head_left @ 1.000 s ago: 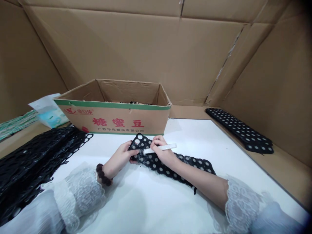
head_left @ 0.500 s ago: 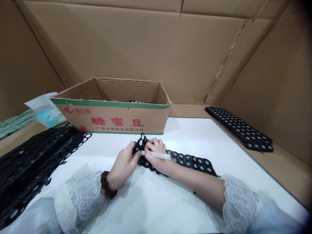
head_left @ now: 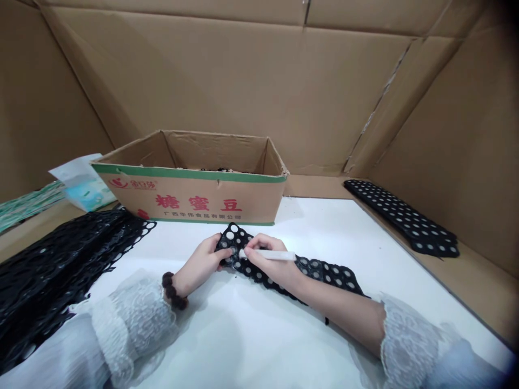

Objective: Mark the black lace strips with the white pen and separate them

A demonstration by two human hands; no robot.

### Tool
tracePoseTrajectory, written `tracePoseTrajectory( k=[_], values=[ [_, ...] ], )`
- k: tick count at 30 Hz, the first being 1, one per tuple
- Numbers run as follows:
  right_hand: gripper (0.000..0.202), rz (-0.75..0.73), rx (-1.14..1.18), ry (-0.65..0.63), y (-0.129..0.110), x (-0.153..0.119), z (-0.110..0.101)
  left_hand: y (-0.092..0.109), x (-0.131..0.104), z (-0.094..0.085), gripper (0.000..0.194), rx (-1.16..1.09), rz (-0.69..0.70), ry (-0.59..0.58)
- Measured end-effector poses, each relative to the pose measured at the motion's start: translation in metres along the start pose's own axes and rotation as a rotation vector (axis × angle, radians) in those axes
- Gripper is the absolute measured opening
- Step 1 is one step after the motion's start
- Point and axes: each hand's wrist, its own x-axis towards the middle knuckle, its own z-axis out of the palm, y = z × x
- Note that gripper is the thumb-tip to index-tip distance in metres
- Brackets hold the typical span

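A black strip with rows of round pale spots (head_left: 333,274) lies slantwise on the white table, its left end slightly raised. My left hand (head_left: 203,263) pinches that left end, thumb on top. My right hand (head_left: 275,263) is closed around a white pen-like tool (head_left: 279,255), whose left tip is at the strip's surface just right of my left thumb. My right hand and forearm hide part of the strip's middle.
A cardboard box (head_left: 198,200) with black pieces inside stands behind my hands. Black perforated sheets (head_left: 52,265) are heaped at the left, beside a tissue pack (head_left: 87,186). More spotted black strips (head_left: 399,216) lie at the right edge. Cardboard walls surround the table (head_left: 243,346).
The strip's left end has flattened out and shows more spots. My right hand has moved right, away from my left hand, with the white tool still in it.
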Motion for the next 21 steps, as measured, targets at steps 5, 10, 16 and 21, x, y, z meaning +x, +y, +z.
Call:
tracePoseTrajectory(
  k=[5, 10, 16, 21],
  values=[
    [0.018, 0.097, 0.171, -0.096, 0.0038, 0.0005, -0.0014, -0.0061, 0.0021, -0.0018, 0.016, -0.037, -0.009, -0.017],
    [0.012, 0.087, 0.163, -0.166, 0.0049, -0.0006, -0.0032, -0.0069, 0.0028, -0.0021, 0.016, -0.068, -0.013, -0.017],
    [0.007, 0.105, 0.171, -0.101, 0.0065, 0.0003, -0.0025, -0.0032, 0.0031, -0.0021, 0.016, -0.093, -0.038, -0.035],
    [0.007, 0.083, 0.188, -0.098, 0.0072, 0.0, -0.0025, -0.0053, 0.0037, -0.0037, 0.015, -0.133, -0.044, -0.055]
  ],
)
